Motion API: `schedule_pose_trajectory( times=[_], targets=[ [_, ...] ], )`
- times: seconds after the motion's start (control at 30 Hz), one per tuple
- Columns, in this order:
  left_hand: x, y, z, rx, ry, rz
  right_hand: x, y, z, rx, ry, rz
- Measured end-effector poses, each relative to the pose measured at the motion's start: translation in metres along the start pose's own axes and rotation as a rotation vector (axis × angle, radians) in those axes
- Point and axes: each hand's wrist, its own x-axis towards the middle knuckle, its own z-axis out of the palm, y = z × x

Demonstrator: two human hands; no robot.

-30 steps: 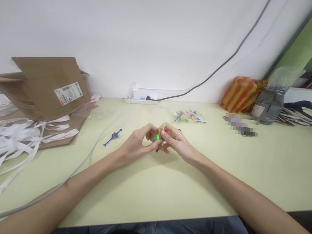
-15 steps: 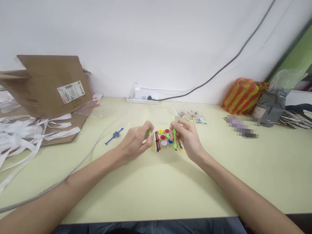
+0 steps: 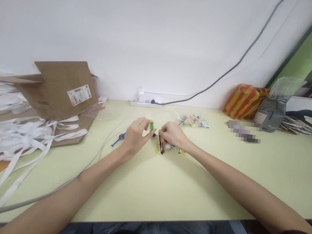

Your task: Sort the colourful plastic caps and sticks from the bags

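Between the thumb and fingers of my left hand (image 3: 137, 135) is a small round green disc (image 3: 152, 126), tilted up. My right hand (image 3: 172, 134) is pinched just to its right; whatever it holds is hidden behind the fingers. Below the hands, a row of coloured plastic arrows (image 3: 160, 146) lies on the table, with a white round disc (image 3: 167, 147) beside it. A dark round disc (image 3: 154, 136) shows under my left fingertips. More small arrows (image 3: 180, 151) stick out below my right wrist. To the left lies a blue arrow with a round centre (image 3: 119, 139), partly covered by my left hand.
A clear bag of coloured pieces (image 3: 195, 121) lies behind my right hand. An open cardboard box (image 3: 59, 94) and white straps (image 3: 27, 136) fill the left side. A grey cable (image 3: 95, 155) crosses the table on the left. A power strip (image 3: 146, 104) stands against the wall.
My right hand has moved left, close to my left hand, and the green arrow it held is out of sight. My left hand has turned, showing more of the green disc.
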Motion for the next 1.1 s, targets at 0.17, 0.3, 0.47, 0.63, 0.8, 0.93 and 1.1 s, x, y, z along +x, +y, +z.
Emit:
schedule_pose_trajectory(
  times=[0.17,0.3,0.47,0.63,0.8,0.93,1.1],
  targets=[
    [-0.002,0.002,0.003,-0.019,0.021,-0.005,0.007,0.001,0.005,-0.064,-0.02,-0.033],
    [-0.003,0.006,0.004,-0.051,0.045,-0.013,0.004,0.003,-0.004,0.062,-0.06,-0.062],
    [-0.005,0.008,0.005,-0.067,0.038,0.004,-0.025,-0.007,-0.01,0.276,0.092,-0.09],
    [-0.005,0.011,0.002,-0.053,-0.036,0.039,-0.055,-0.011,0.005,0.244,0.26,-0.184],
    [0.001,0.005,0.0,-0.003,-0.166,0.038,-0.055,-0.003,0.005,0.18,0.316,-0.234],
    [0.004,0.0,-0.002,0.071,-0.12,0.08,-0.053,0.003,-0.001,0.174,0.313,-0.257],
    [0.005,0.0,-0.007,0.084,-0.222,0.126,-0.052,0.006,0.0,0.183,0.313,-0.244]
  ],
)
